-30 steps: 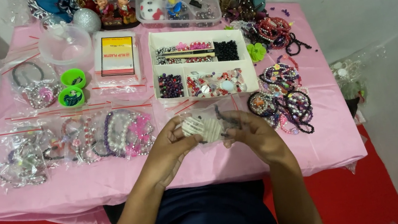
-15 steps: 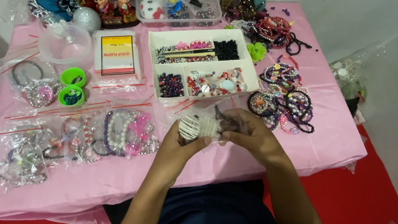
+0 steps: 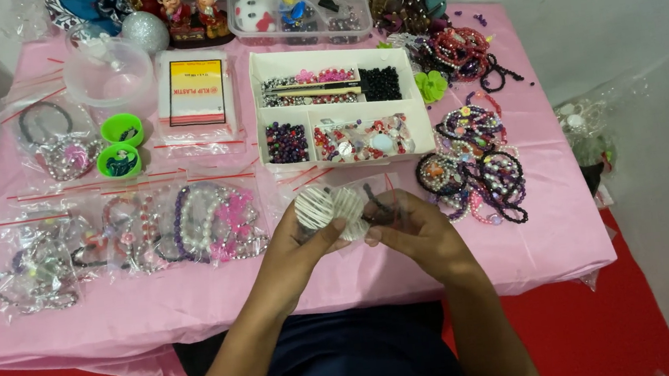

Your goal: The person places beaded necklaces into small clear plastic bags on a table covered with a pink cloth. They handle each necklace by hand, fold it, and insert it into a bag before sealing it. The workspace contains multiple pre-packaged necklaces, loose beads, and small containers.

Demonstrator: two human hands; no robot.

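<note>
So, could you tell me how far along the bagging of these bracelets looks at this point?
Done: clear bags of bracelets lie along the table's left side. In hand: the left hand and right hand hold a white bracelet at a clear bag. Left: the loose bracelets piled to the right.

I note the bracelets (image 3: 328, 208) in both hands look like smooth, glossy pearl-type beads, inside a clear, shiny plastic bag (image 3: 379, 204). Table cover (image 3: 195, 299) is pink, thin plastic sheet w/ slight sheen and creases. Divided tray (image 3: 341, 104) appears matt white plastic. Small green cups (image 3: 118, 146) are glossy plastic. Silver ball (image 3: 144, 31) has rough glitter finish.
</note>
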